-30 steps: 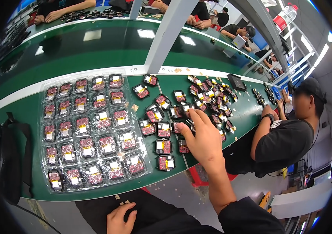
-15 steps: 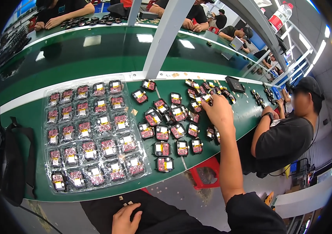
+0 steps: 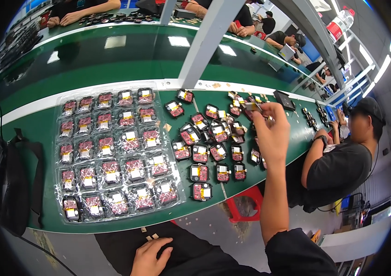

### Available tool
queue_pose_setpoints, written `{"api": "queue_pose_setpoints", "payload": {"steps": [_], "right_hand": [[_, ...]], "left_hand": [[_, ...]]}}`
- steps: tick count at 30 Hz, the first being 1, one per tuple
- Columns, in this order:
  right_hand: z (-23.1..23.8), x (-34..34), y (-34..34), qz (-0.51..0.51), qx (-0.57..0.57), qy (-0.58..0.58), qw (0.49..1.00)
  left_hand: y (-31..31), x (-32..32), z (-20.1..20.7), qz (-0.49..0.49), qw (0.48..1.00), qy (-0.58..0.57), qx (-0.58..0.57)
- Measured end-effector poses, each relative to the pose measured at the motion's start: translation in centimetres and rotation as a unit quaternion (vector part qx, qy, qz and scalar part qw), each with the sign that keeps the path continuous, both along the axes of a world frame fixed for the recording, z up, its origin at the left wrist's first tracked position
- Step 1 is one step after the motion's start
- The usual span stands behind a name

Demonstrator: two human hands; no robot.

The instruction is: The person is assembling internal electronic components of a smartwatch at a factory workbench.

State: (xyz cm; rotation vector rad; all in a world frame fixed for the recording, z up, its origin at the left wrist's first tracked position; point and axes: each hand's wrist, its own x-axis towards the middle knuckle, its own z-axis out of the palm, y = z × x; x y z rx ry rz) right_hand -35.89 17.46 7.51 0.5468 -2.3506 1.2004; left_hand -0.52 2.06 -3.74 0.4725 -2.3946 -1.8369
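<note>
My right hand [image 3: 272, 131] is raised over the far right part of the bench. Its thumb and fingers pinch a small circuit-board module [image 3: 252, 106], seen nearly edge-on. Beneath and left of it lie many loose modules [image 3: 199, 153], black rounded cases with red boards, white blocks and yellow tape; some overlap. A clear plastic tray [image 3: 177, 202] to the left carries rows of similar modules. My left hand [image 3: 152, 257] rests on my dark-clothed thigh, fingers loosely stretched and holding nothing. Small tan pieces [image 3: 149, 238] lie on the cloth beside it.
A grey metal post [image 3: 209, 46] rises behind the green bench [image 3: 44, 184]. A black box [image 3: 283, 100] stands at the far right. Nearby on the right sits a co-worker [image 3: 338, 161]; others work across the bench. A black bag [image 3: 18, 184] hangs left, and a red stool [image 3: 246, 207] stands below.
My right hand has lifted from the loose modules, rising slightly right with a module in its fingers. The view has shifted a little. My left hand stays on my thigh.
</note>
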Motion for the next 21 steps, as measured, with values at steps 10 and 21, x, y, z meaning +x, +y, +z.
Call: {"api": "queue_pose_setpoints", "payload": {"steps": [10, 21], "right_hand": [[-0.5, 18.2, -3.9, 0.461, 0.041, -0.402, 0.790], [-7.9, 23.2, -5.6, 0.432, -0.057, -0.574, 0.694]], "left_hand": [[0.5, 2.6, 1.3, 0.131, 0.938, 0.118, 0.298], [-0.9, 4.4, 1.0, 0.197, 0.917, 0.132, 0.321]]}}
